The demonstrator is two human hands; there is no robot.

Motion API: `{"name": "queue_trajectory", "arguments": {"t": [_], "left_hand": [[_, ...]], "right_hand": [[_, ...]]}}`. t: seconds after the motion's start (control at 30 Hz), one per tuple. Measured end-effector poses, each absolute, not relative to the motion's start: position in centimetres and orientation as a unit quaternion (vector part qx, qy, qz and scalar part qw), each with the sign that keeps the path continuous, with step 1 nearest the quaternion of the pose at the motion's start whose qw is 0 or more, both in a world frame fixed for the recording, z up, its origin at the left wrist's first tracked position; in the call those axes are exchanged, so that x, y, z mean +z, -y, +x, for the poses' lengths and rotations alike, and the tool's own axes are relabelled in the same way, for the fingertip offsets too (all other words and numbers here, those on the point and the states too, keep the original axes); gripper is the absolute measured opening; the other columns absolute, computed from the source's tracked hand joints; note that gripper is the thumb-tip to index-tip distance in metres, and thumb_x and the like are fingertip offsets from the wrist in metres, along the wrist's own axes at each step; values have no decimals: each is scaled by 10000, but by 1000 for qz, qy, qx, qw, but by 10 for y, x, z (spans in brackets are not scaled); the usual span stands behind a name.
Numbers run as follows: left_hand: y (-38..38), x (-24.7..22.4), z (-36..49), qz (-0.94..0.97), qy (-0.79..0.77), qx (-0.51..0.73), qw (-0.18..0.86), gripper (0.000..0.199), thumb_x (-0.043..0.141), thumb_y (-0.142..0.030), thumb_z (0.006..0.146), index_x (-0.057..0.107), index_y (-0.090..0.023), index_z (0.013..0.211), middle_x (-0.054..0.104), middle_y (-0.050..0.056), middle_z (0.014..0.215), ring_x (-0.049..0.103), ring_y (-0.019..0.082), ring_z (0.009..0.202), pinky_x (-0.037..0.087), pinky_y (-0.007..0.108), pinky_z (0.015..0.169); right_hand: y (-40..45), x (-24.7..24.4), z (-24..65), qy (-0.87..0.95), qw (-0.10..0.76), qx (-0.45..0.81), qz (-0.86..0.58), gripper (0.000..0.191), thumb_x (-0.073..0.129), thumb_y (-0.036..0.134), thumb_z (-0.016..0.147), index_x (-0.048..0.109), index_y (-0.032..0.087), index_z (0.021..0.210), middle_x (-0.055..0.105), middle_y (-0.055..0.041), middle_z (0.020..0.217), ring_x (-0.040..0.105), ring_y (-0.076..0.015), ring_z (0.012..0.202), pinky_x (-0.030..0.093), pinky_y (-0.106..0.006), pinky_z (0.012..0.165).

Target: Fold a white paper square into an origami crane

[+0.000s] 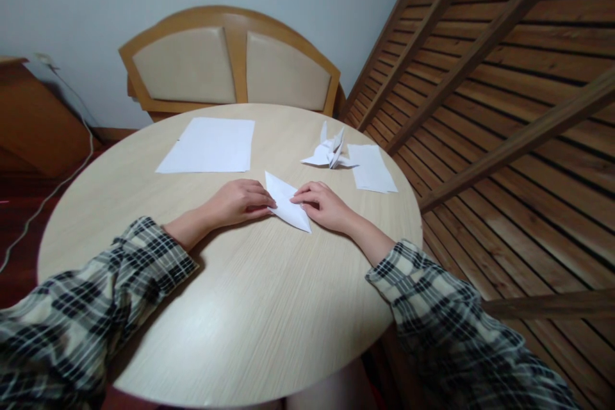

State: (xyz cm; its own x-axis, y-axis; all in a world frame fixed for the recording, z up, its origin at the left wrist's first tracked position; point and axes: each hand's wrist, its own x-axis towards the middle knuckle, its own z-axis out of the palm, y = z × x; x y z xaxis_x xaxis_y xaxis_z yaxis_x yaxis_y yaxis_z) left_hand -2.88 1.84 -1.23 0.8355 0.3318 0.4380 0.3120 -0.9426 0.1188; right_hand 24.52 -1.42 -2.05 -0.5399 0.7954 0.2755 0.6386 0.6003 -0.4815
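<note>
A white folded paper (287, 205), pointed at both ends, lies slantwise on the round table between my hands. My left hand (243, 200) grips its left edge, with thumb and fingers closed together there. From the other side, my right hand (324, 204) has its fingers curled onto the upper right part of the paper, the fingertips pressed on its surface. Both wrists come out of checked sleeves. Just beyond my right hand stands a folded white paper figure (330, 148) with several pointed flaps, looking like paper cranes; I cannot tell how many.
White paper sheets (209, 144) lie at the back left of the round table (230, 307). Smaller paper sheets (372, 168) rest near its right edge. Behind stands a padded wooden headboard (235, 57); a slatted wooden panel (504, 109) slopes along the right.
</note>
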Motion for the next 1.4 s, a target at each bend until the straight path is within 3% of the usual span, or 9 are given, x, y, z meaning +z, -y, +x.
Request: {"name": "queue_trajectory", "arguments": {"t": [0.5,0.77,1.03,1.4], "left_hand": [[-20,-13,-33,932,-202,252,164,302,552,-424,1012,733,-188,961,742,81,925,667,200,878,518,328,815],[-15,-6,-38,923,-224,217,227,274,533,-405,1013,655,-184,906,679,48,889,599,185,849,476,328,815],[-17,-7,-38,925,-238,195,222,309,479,-400,1024,652,-173,906,654,57,883,579,193,862,452,349,841],[-14,-8,-26,934,-276,171,146,331,458,-388,995,652,-168,842,614,67,815,555,215,811,433,369,805]], "right_hand": [[27,-19,239,862,245,200,-397,323,568,78,931,751,243,1140,651,-80,1155,555,-210,1135,394,-433,1076],[30,-2,229,851,208,286,-388,265,750,160,837,759,178,1101,646,-90,1075,589,-219,1073,465,-387,992],[3,12,214,833,162,365,-383,149,692,62,828,788,165,877,716,-55,895,637,-166,858,491,-303,845],[7,-3,220,850,224,317,-357,118,703,97,856,784,176,888,677,-35,858,620,-145,844,475,-285,813]]}}
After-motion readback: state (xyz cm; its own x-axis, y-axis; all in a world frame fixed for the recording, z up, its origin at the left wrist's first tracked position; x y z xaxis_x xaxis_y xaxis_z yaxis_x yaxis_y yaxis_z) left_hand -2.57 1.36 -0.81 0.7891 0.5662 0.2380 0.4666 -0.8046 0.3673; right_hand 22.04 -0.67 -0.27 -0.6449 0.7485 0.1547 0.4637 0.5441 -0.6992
